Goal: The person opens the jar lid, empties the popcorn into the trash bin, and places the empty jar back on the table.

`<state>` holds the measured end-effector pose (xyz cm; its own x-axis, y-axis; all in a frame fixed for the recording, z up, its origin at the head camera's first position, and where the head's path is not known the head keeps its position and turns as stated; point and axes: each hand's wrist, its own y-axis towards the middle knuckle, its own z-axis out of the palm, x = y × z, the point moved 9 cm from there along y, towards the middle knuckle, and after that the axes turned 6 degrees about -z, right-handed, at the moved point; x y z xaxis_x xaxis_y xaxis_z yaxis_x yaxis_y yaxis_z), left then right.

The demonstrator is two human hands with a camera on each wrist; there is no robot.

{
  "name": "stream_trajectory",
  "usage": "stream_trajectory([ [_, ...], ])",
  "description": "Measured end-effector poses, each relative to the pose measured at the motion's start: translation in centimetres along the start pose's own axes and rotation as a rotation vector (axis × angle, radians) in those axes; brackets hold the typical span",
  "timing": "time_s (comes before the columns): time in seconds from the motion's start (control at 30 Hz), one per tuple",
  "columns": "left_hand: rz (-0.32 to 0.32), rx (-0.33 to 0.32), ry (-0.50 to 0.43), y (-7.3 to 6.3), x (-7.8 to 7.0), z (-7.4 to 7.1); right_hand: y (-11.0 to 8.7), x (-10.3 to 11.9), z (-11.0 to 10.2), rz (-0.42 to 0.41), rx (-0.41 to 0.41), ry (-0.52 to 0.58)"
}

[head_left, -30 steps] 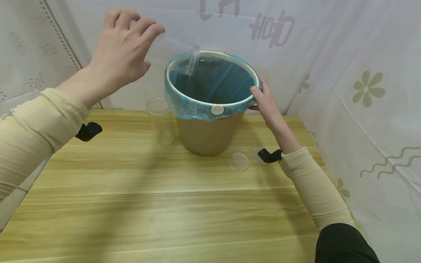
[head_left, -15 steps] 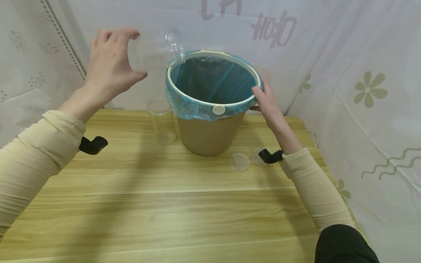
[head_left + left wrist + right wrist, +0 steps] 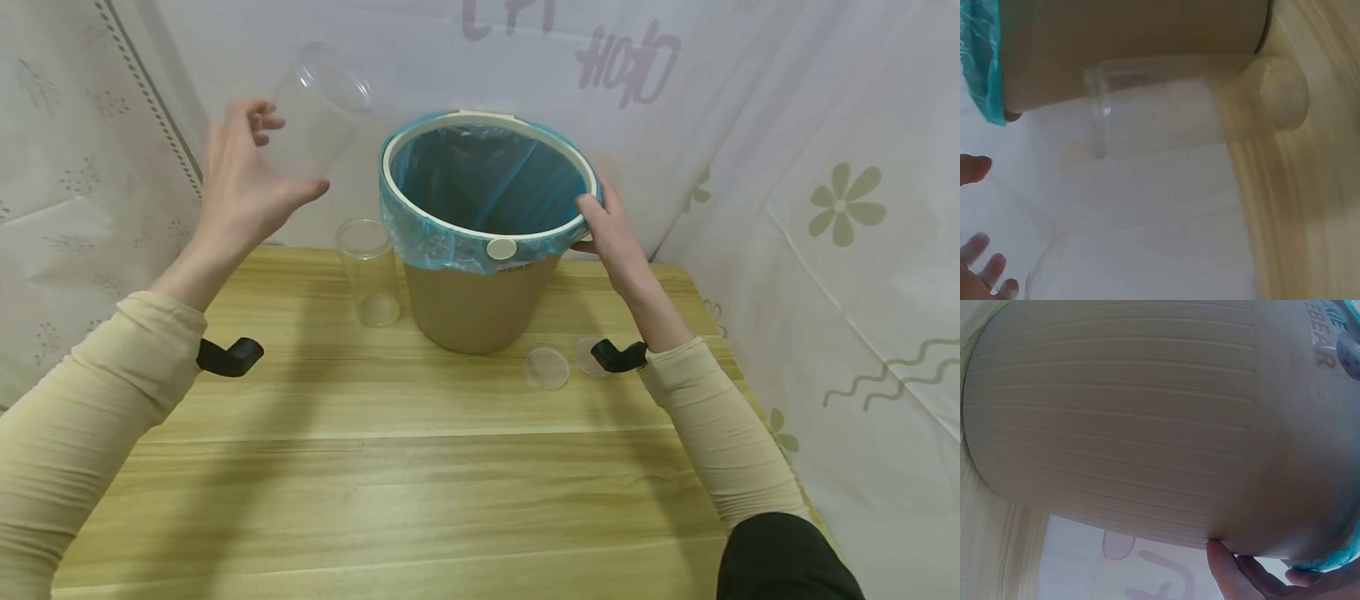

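Note:
In the head view my left hand (image 3: 247,175) holds a clear plastic jar (image 3: 322,117) in the air, thumb on one side and fingers on the other. The jar leans with its open mouth up, left of a trash can (image 3: 480,312) lined with a blue bag (image 3: 427,237). My right hand (image 3: 611,237) grips the can's white rim ring at the right, thumb on top. In the right wrist view its fingers (image 3: 1229,572) lie against the can's side. A second clear jar (image 3: 367,279) stands uncapped on the table, close to the can's left side.
Two clear round lids (image 3: 547,368) lie on the wooden table (image 3: 420,500) right of the can's foot, one partly behind the right wrist's black camera mount (image 3: 618,356). Patterned white curtains (image 3: 832,275) hang behind and along the sides.
My left hand has moved left and down from above the can's rim. The jar in it has turned from mouth toward the can to mouth upward. My right hand stays on the rim.

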<state>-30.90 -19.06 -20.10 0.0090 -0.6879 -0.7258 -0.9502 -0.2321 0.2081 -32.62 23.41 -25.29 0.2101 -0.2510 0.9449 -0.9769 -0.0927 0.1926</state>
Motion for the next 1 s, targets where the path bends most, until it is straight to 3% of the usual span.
stream_trajectory([
  [0.17, -0.060, 0.004, -0.070, -0.4, 2.2, 0.8, 0.0, 0.1, -0.1, -0.004, -0.002, -0.001],
  [0.63, -0.136, 0.006, -0.161, -1.9, 7.4, 3.2, -0.2, 0.2, -0.2, 0.015, -0.006, -0.007],
  [1.0, -0.160, 0.023, -0.177, -3.2, 10.0, 5.2, -0.5, 0.4, -0.4, 0.013, -0.001, 0.004],
])
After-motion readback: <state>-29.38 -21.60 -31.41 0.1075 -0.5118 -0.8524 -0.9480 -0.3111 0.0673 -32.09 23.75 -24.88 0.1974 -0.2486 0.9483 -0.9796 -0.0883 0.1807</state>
